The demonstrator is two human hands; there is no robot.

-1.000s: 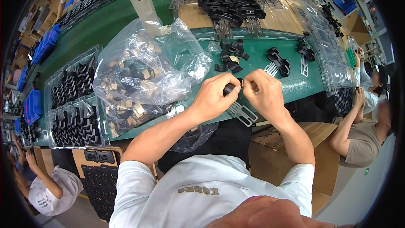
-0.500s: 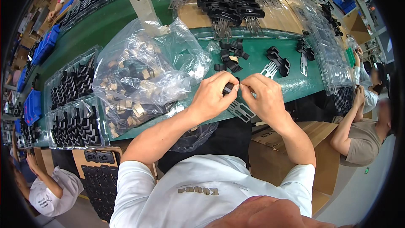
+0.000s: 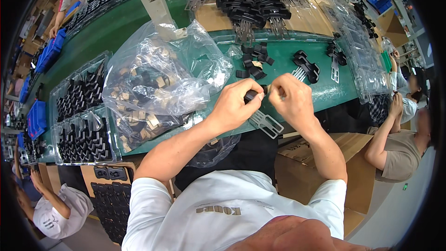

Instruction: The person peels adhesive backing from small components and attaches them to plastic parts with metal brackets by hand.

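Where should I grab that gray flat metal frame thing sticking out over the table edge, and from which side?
Probably take the gray frame by its outer bar, the end hanging past the green table edge, coming from the person's side. That end looks free underneath, so fingers could pinch it top and bottom. Its far end runs up under the left hand and right hand, which hold a small black part.

Bright, even overhead light fills the scene, with soft, faint shadows. Glare glints off the clear plastic bag (image 3: 153, 83) at left. Fisheye distortion bends the green table (image 3: 320, 88) edge, and a black vignette rings the slightly soft rim.
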